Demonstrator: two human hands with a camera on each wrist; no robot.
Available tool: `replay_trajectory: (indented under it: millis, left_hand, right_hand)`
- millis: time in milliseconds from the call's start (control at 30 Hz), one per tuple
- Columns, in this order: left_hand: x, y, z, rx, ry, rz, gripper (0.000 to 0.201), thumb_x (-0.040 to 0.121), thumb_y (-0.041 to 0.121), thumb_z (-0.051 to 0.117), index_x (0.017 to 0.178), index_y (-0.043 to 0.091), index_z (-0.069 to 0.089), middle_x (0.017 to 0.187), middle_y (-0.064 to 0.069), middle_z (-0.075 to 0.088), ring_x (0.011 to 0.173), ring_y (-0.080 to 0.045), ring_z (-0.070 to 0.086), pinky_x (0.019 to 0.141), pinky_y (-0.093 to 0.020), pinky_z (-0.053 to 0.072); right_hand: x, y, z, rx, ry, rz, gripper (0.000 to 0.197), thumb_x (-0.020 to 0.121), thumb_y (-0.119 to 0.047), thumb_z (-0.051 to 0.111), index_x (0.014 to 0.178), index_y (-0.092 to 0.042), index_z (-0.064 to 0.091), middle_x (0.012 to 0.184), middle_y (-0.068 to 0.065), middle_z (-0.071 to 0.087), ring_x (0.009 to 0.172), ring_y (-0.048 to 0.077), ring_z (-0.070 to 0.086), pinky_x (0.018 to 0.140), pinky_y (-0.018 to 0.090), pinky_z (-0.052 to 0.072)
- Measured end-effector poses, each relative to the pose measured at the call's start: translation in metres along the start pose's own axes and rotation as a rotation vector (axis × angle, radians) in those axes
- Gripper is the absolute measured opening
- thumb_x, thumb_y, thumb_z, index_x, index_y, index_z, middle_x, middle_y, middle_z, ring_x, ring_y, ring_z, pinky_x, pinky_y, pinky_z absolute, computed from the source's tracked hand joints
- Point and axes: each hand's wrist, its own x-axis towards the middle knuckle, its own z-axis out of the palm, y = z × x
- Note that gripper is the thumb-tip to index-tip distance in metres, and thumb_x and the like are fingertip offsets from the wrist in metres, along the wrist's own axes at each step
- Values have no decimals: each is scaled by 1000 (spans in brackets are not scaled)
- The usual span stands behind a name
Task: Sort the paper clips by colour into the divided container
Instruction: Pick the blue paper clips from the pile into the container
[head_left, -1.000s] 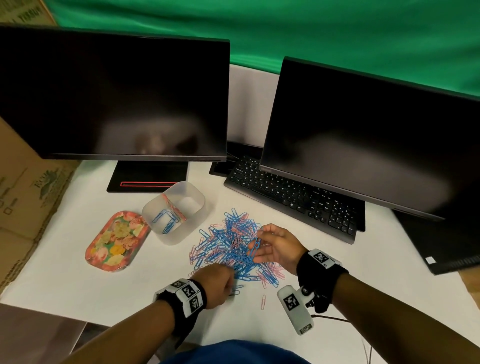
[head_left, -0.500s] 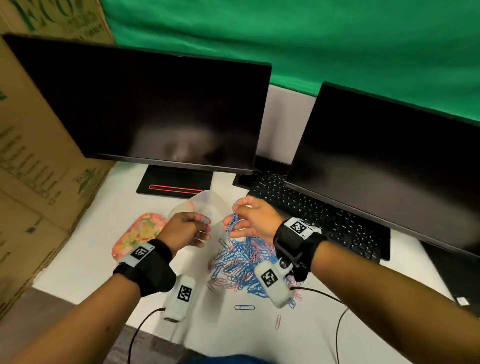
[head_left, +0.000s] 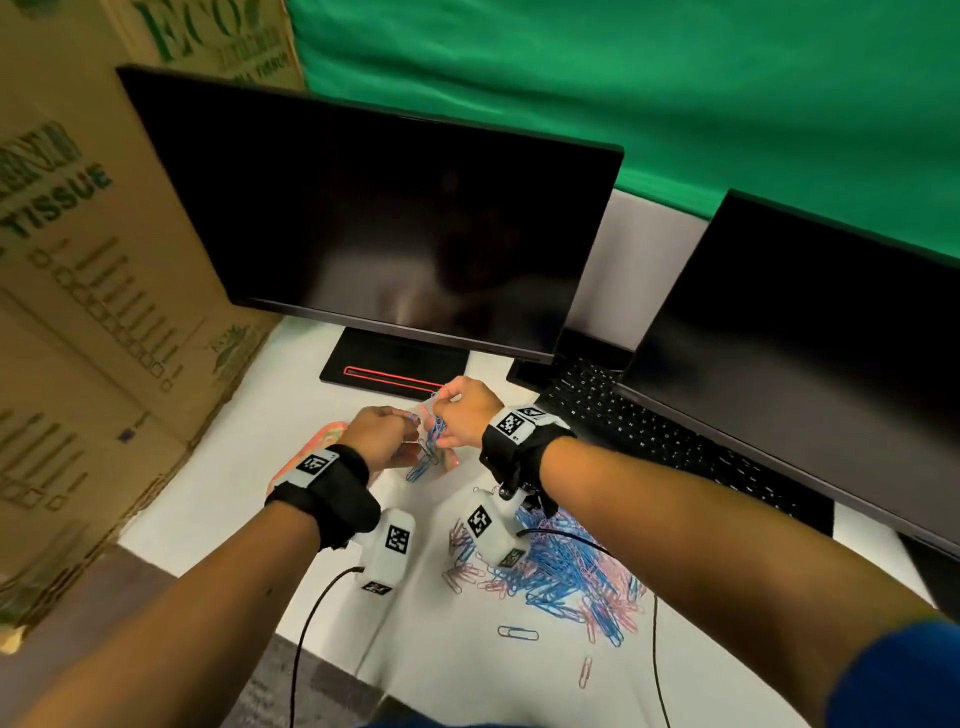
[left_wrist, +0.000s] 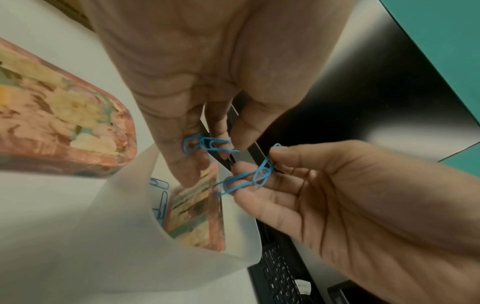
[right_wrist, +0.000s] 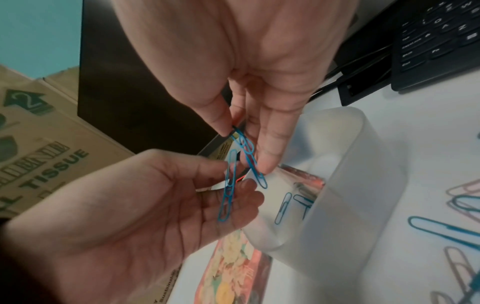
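Above the divided container (right_wrist: 350, 185), blue clips (left_wrist: 207, 144) pinched in each hand (left_wrist: 197, 72).

Pretty dim indoor light, soft shadows, colours kinda murky. Head view bends hard at the edges. Both wrist views are blurry up close.

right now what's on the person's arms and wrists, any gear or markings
Both forearms are bare. Each wrist wears a wide black strap with a white square tag printed in a black-and-white code on top. Below each wrist hangs a small white camera block bearing the same kind of code, with a thin black cable trailing from it. A blue sleeve shows at the right upper arm.
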Motion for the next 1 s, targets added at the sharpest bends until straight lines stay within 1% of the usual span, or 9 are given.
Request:
replay_trajectory:
  millis: [100, 267, 367, 433, 533, 633, 767, 900, 1000]
  left_hand:
    - [2, 2, 0, 22, 54, -6, 18, 93, 5, 50, 109, 7, 58, 90, -9, 58, 85, -25, 58, 83, -39, 53]
    - [9, 2, 0, 63, 85, 21, 18, 91, 8, 52, 109, 10, 56, 95, -11, 54, 85, -25, 52, 89, -40, 50]
    - [14, 0, 3, 115, 91, 51, 14, 90, 11, 56, 103, 14, 57, 103, -9, 56, 93, -24, 51, 88, -39, 48]
    - [13, 0, 6, 154, 95, 84, 12, 90, 12, 57, 101, 15, 57, 107, -8, 58, 97, -25, 52, 86, -39, 49]
    - [8, -5, 13, 220, 75, 201, 11, 88, 8, 57, 88, 19, 60, 99, -7, 63, 88, -23, 56, 73, -33, 50]
    - [-3, -14, 27, 376, -24, 371, 18, 85, 6, 59, 80, 22, 64, 81, -1, 68, 75, -20, 62, 71, -30, 50]
    - [-24, -38, 55, 679, -211, 523, 18, 81, 7, 65, 76, 24, 65, 70, 9, 65, 63, -3, 59, 69, -20, 48]
    - [-44, -67, 80, 912, -446, 570, 10, 78, 10, 62, 79, 18, 68, 72, 10, 66, 66, -6, 60, 67, -19, 49]
    - [-52, -91, 96, 1135, -522, 636, 11, 79, 19, 57, 84, 21, 67, 75, 14, 60, 70, -6, 56, 65, -16, 39]
  right_hand:
    - [5, 7, 8, -84, 13, -10, 25, 85, -13, 55, 67, -29, 52, 91, 12, 66, 90, 33, 68, 81, 43, 58]
    - [12, 22, 8, -93, 6, -28, 25, 77, -7, 60, 72, -31, 53, 91, 11, 67, 76, 24, 58, 59, 31, 49]
    - [10, 26, -2, -85, -17, -40, 18, 74, -12, 57, 73, -30, 54, 90, 10, 69, 78, 26, 65, 71, 39, 59]
    - [5, 30, -16, -66, -20, -33, 15, 74, -12, 56, 75, -27, 55, 87, 10, 69, 77, 26, 67, 75, 37, 59]
    - [-9, 47, -40, 40, -32, -30, 22, 82, 3, 48, 73, -17, 54, 71, 13, 61, 57, 21, 56, 53, 26, 47]
    - [-24, 81, -67, -19, -19, -9, 24, 79, 3, 50, 70, -18, 57, 67, 11, 61, 53, 21, 52, 47, 25, 39]
    - [-55, 129, -92, -340, 12, -18, 20, 81, -12, 59, 68, -27, 61, 76, 8, 70, 65, 22, 63, 62, 33, 52]
    - [-88, 170, -105, -492, 4, -61, 10, 86, -13, 57, 81, -18, 64, 76, 1, 64, 72, 15, 58, 65, 19, 41]
    - [-104, 201, -117, -551, 40, -27, 18, 86, -13, 54, 76, -28, 58, 77, -9, 61, 74, 12, 56, 66, 15, 36]
